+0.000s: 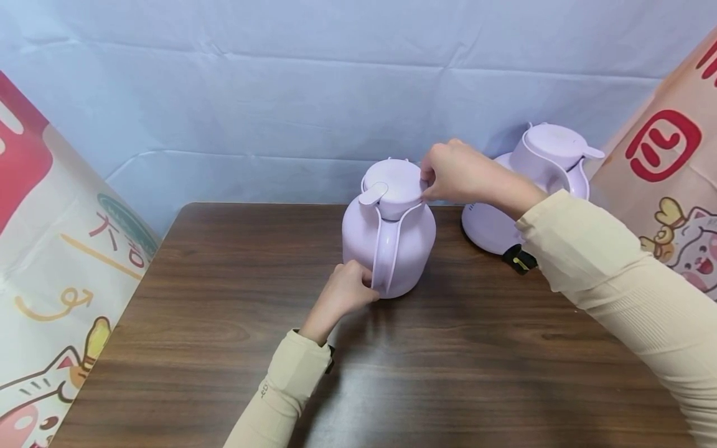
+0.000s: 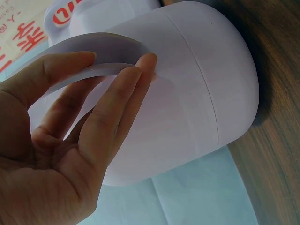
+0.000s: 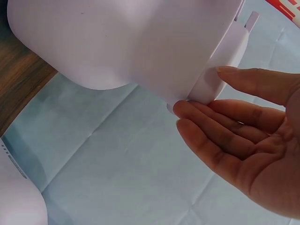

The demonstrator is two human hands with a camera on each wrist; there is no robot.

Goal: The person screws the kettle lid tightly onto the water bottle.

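Observation:
A lavender thermos jug (image 1: 358,233) stands upright near the table's back edge, its handle (image 1: 386,249) facing me. My left hand (image 1: 348,285) has its fingers curled around the lower part of that handle; in the left wrist view, the handle strip passes between thumb and fingers. At the jug's top, my right hand (image 1: 456,171) pinches the side of the round lid (image 1: 394,174). Seen from the right wrist, the thumb (image 3: 243,82) lies on the lid while the fingertips meet its lower edge. A small lever (image 1: 372,194) sticks out from the lid above the handle.
Behind my right forearm is a second lavender jug (image 1: 487,227), partly hidden by the arm. The dark wooden table (image 1: 224,342) ends against a pale blue cloth (image 1: 280,106). Printed cartoon panels stand at the left (image 1: 56,261) and right (image 1: 683,205).

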